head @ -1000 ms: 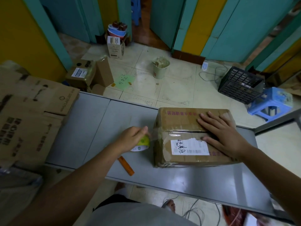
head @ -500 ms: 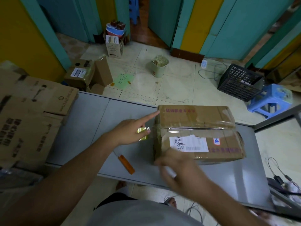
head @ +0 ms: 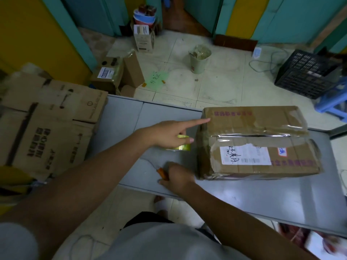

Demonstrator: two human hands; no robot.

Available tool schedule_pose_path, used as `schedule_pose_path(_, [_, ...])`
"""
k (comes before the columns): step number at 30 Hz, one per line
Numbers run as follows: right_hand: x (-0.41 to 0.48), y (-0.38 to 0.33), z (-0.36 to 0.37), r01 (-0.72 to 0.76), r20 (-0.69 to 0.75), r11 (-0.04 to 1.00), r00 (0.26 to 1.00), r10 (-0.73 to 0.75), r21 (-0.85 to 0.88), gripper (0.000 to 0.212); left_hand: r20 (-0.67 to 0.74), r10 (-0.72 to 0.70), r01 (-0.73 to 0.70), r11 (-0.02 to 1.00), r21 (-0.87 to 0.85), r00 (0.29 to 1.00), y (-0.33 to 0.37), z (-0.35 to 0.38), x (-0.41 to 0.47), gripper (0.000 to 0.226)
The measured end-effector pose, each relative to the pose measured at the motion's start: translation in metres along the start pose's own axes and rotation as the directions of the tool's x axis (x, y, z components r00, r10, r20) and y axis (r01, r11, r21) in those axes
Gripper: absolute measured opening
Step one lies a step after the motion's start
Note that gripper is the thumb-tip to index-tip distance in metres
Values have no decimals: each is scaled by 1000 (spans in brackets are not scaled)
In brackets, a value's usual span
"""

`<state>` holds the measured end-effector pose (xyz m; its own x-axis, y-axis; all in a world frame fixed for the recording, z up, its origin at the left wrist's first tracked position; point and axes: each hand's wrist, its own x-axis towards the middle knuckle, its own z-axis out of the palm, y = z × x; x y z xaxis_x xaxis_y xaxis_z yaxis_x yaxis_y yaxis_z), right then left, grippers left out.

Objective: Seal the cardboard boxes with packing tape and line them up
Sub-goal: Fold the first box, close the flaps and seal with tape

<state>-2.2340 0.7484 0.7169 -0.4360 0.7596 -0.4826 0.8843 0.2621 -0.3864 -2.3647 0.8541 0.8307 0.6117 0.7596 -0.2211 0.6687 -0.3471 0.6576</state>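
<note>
A taped brown cardboard box [head: 257,128] with a white shipping label lies on the grey table [head: 122,128], right of centre. My left hand [head: 167,133] holds a yellowish roll of packing tape [head: 181,147] against the table beside the box's left end. Its index finger stretches out to the box's top left edge. My right hand [head: 177,178] lies at the table's near edge, fingers curled over an orange cutter [head: 161,172], of which only the far end shows.
Flattened cardboard boxes [head: 47,128] are stacked on the table's left end. On the tiled floor beyond stand small cartons [head: 112,76], a waste bin [head: 199,58], a black crate [head: 306,74] and a blue stool [head: 334,98]. Cables trail near the crate.
My right hand left the top of the box and came down left to the orange cutter. My left hand kept the tape roll at the box's end and stretched its index finger to the box.
</note>
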Motion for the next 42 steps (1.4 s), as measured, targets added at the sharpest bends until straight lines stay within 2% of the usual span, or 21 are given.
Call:
schedule_pose_path(3, [-1,-2,0,8,4,991,1000,-8,135,31,57,11,-5,994,-107,998,-5,-4,3,82])
schedule_pose_path(6, [-23,11,-16,-62,74,934,997,39,353,34,131,24,-1,985,-175,991,-6,-11,6,86])
schedule_pose_path(9, [-72,34,-38,-150,68,886,989,133,439,17,184,65,-20,971,-237,981,-5,-17,9,87])
schedule_pose_path(11, [-112,46,-55,-156,0,892,985,173,424,11,212,88,-32,967,-254,973,-5,-20,12,88])
schedule_pose_path(16, [-192,24,-94,-257,-48,826,945,324,502,16,249,55,19,959,-284,967,-9,-19,15,86])
schedule_pose_path(18, [-209,5,-109,-246,-96,788,929,358,565,13,232,60,16,950,-313,971,-14,-14,14,87])
schedule_pose_path(22, [-214,-22,-138,-187,-177,699,893,415,691,25,197,73,-7,948,-318,978,-14,-5,11,89])
schedule_pose_path(26, [-183,-34,-157,-187,-211,766,897,389,615,22,127,79,-40,958,-285,989,-12,0,6,89])
schedule_pose_path(32, [-147,-38,-165,-273,-212,857,895,393,438,44,91,127,-99,959,-265,988,-8,0,1,87])
schedule_pose_path(37, [-133,-36,-173,-331,-131,859,903,408,391,44,69,148,-132,971,-202,987,2,-8,0,85])
schedule_pose_path(42, [-110,-31,-183,-383,-60,802,887,458,459,41,93,72,-60,990,-124,993,0,-5,1,87])
